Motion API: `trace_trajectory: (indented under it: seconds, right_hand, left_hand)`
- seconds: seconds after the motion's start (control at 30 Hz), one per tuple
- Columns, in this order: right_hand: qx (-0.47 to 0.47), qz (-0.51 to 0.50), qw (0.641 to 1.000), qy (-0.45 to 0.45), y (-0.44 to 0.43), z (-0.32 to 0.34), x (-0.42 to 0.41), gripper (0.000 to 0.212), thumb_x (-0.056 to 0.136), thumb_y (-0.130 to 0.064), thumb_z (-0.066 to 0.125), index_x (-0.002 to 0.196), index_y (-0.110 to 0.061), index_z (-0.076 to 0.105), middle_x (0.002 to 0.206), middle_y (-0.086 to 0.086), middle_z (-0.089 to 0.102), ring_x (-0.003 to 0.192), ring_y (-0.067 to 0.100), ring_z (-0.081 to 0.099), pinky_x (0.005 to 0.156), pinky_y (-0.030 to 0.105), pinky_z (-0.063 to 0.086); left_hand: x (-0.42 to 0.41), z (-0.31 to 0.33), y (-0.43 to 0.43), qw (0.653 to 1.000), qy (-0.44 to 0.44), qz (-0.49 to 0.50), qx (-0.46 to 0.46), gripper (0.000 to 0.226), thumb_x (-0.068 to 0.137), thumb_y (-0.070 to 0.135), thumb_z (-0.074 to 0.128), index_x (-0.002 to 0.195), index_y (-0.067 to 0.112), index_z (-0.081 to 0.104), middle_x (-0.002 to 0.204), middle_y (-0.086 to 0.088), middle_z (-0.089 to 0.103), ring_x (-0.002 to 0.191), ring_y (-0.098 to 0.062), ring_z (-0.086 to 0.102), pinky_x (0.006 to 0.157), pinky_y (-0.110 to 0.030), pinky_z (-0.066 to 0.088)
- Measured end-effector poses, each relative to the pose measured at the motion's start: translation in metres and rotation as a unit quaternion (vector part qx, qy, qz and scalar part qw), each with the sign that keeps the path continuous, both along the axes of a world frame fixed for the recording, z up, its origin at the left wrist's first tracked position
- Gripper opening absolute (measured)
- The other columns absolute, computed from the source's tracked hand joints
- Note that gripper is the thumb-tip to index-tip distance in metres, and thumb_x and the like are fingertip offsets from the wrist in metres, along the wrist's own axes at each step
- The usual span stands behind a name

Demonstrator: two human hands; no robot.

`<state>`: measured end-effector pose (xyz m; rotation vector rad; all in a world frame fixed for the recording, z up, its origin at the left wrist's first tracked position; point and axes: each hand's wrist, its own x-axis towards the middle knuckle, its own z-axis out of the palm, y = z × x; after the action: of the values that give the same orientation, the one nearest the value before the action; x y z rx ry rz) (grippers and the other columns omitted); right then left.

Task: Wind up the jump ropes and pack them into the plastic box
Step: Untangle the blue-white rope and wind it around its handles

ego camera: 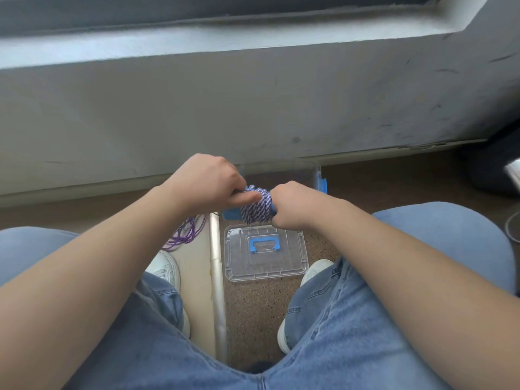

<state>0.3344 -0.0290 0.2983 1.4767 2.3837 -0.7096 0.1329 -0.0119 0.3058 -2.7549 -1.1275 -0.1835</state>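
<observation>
A blue-and-white braided jump rope point(257, 208) is wound into a tight bundle around blue handles, held in the air between my knees. My left hand point(208, 180) pinches the bundle from the left, one finger lying across the coils. My right hand point(292, 206) is closed around its right end. Under the hands, the clear plastic box point(316, 175) with blue latches stands against the wall, mostly hidden. Its clear lid point(266, 253) with a blue handle lies flat on the floor. A loose purple jump rope point(184, 233) lies on the floor to the left.
A grey wall and window ledge point(253, 94) rise just beyond the box. A metal floor strip point(218, 277) runs between my white shoes point(166, 267). A dark object point(495, 164) sits at the far right, with a thin cable point(510, 226) beside my right knee.
</observation>
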Motion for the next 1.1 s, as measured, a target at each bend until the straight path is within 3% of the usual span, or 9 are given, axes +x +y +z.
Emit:
trace_trajectory:
  seconds: [0.3,0.43,0.5,0.57,0.63,0.67,0.73,0.87,1.1]
  right_hand:
    - [0.015,0.220,0.975,0.011,-0.019,0.011,-0.007,0.023,0.089,-0.031,0.064,0.079,-0.010,0.061,0.066,-0.001,0.053,0.059,0.019,0.048,0.052,0.028,0.032]
    - [0.012,0.152,0.980,0.124,-0.022,0.020,-0.008,0.025,0.087,-0.032,0.069,0.073,-0.015,0.057,0.062,-0.004,0.053,0.058,0.016,0.048,0.054,0.027,0.033]
    - [0.021,0.095,0.978,0.187,-0.020,0.023,-0.005,0.022,0.086,-0.030,0.071,0.078,-0.010,0.063,0.068,-0.001,0.061,0.064,0.018,0.055,0.058,0.029,0.036]
    - [0.044,0.034,0.971,0.233,-0.018,0.025,-0.004,0.020,0.086,-0.027,0.071,0.083,-0.007,0.067,0.074,0.004,0.068,0.069,0.022,0.059,0.064,0.035,0.044]
    - [0.060,-0.048,0.961,0.265,-0.013,0.023,-0.003,0.019,0.084,-0.026,0.072,0.081,-0.007,0.069,0.073,0.007,0.069,0.070,0.025,0.062,0.065,0.039,0.049]
    - [0.072,-0.092,0.954,0.278,-0.009,0.021,-0.002,0.020,0.082,-0.027,0.073,0.080,-0.007,0.070,0.072,0.007,0.068,0.071,0.025,0.063,0.063,0.039,0.050]
    - [0.096,-0.163,0.941,0.282,-0.003,0.017,0.000,0.021,0.079,-0.028,0.074,0.078,-0.008,0.069,0.071,0.005,0.068,0.073,0.025,0.064,0.060,0.036,0.047]
    - [0.122,-0.226,0.943,0.213,0.003,0.009,0.000,0.017,0.077,-0.024,0.069,0.076,-0.007,0.067,0.072,0.007,0.065,0.075,0.032,0.059,0.059,0.030,0.035]
    - [0.122,-0.313,0.937,0.094,0.011,0.010,0.014,0.010,0.076,-0.019,0.062,0.084,-0.013,0.060,0.099,0.017,0.070,0.096,0.040,0.065,0.071,0.031,0.045]
  left_hand:
    - [-0.002,0.001,0.005,0.996,-0.035,0.066,-0.038,0.069,0.093,0.065,0.014,0.054,0.014,0.039,0.052,-0.002,0.049,0.057,-0.031,0.049,0.050,-0.029,0.027]
    - [-0.002,-0.008,0.003,0.965,-0.108,0.148,-0.185,0.085,0.083,0.075,0.008,0.053,0.007,0.049,0.050,-0.009,0.052,0.056,-0.029,0.048,0.057,-0.039,0.043]
    - [0.010,-0.009,0.012,0.915,-0.173,0.240,-0.273,0.095,0.080,0.082,0.015,0.062,0.000,0.060,0.062,-0.019,0.061,0.068,-0.033,0.058,0.066,-0.036,0.047]
    - [0.020,-0.001,0.016,0.920,-0.289,0.247,-0.096,0.083,0.087,0.079,0.034,0.089,0.004,0.067,0.094,-0.013,0.070,0.096,-0.022,0.063,0.079,-0.012,0.047]
    - [0.011,-0.013,0.019,0.925,-0.348,0.070,-0.135,0.058,0.094,0.050,0.044,0.117,-0.002,0.056,0.125,-0.011,0.060,0.119,-0.020,0.055,0.108,-0.025,0.039]
    - [0.009,-0.011,0.015,0.913,-0.332,0.096,-0.216,0.052,0.080,0.042,0.039,0.108,0.002,0.057,0.116,-0.013,0.060,0.111,-0.027,0.057,0.104,-0.041,0.044]
    - [0.005,-0.012,0.002,0.905,-0.229,0.144,-0.330,0.043,0.077,0.042,0.031,0.083,0.010,0.058,0.088,-0.014,0.062,0.087,-0.034,0.059,0.077,-0.039,0.049]
    - [0.017,-0.010,-0.004,0.882,-0.207,0.264,-0.332,0.042,0.102,0.031,0.028,0.073,0.017,0.055,0.076,-0.005,0.060,0.074,-0.022,0.055,0.064,-0.033,0.039]
    - [0.018,-0.011,-0.013,0.947,-0.077,0.179,-0.257,0.037,0.097,0.048,0.041,0.068,0.026,0.040,0.065,0.005,0.052,0.063,-0.021,0.051,0.055,-0.033,0.033]
